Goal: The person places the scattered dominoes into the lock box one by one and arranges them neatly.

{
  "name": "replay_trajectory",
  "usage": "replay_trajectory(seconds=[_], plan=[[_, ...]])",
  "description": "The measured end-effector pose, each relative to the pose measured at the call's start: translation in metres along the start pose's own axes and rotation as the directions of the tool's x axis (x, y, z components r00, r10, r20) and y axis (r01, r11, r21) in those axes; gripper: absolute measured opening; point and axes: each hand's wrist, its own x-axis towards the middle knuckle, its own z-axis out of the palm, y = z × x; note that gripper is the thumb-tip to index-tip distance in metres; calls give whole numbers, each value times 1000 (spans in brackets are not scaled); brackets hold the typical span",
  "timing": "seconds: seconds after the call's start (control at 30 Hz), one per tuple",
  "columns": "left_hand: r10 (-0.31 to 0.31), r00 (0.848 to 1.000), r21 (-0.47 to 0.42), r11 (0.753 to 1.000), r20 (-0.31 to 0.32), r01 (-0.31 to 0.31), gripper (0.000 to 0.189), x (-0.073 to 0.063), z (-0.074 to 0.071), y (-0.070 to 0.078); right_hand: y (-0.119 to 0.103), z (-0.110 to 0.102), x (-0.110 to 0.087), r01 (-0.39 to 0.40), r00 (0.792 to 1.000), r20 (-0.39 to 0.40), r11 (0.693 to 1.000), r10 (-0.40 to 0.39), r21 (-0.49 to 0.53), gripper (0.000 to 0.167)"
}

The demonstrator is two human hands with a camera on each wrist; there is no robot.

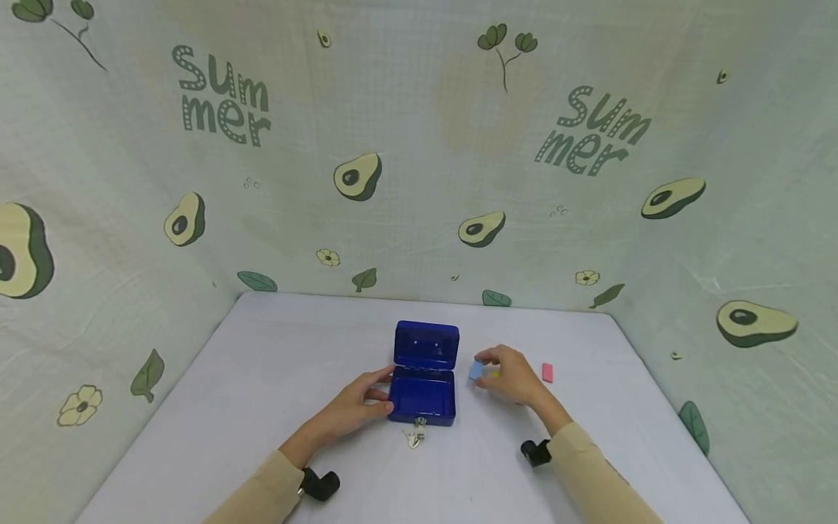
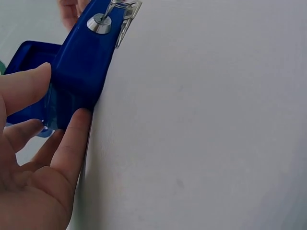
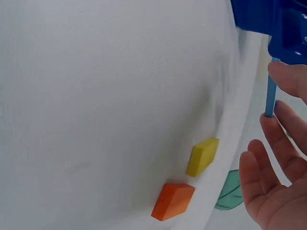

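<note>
A dark blue metal cash box [image 1: 422, 397] stands with its lid [image 1: 427, 344] raised at the back. Along its left side, my left hand [image 1: 350, 407] touches it with extended fingers, the thumb [image 2: 29, 87] near the front corner. To the right of the box, my right hand [image 1: 513, 375] pinches a thin light blue block [image 1: 476, 370] between thumb and fingers, held up above the table in the right wrist view. A yellow block [image 3: 202, 157] lies beneath this hand, mostly covered by it in the head view. Keys [image 1: 414, 438] hang from the lock [image 2: 99, 24] at the front.
A small pink-red block [image 1: 547, 372] lies right of the right hand; it looks orange in the right wrist view. The white-covered table [image 1: 314, 335] ends at an avocado-print cloth [image 1: 419, 240] behind and at both sides. Black wrist cameras [image 1: 319, 484] sit on both wrists.
</note>
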Motion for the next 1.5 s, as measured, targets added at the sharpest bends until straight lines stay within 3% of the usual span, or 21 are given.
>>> replay_trajectory(seconds=[0.23, 0.7, 1.13, 1.5], plan=[[2, 1000, 22, 1000, -7, -2, 74, 0, 2, 1, -20, -2, -5, 29, 1000, 5, 998, -29, 62, 42], [13, 1000, 33, 999, -23, -12, 72, -4, 5, 7, -57, 13, -6, 207, 974, 70, 973, -215, 103, 41], [-15, 1000, 15, 1000, 20, 15, 72, -4, 2, 4, -66, 36, 5, 273, 954, 110, 959, -279, 71, 41], [-20, 1000, 5, 1000, 20, 20, 73, -2, 1, -1, -71, 52, 11, 243, 959, 129, 965, -254, 96, 39]])
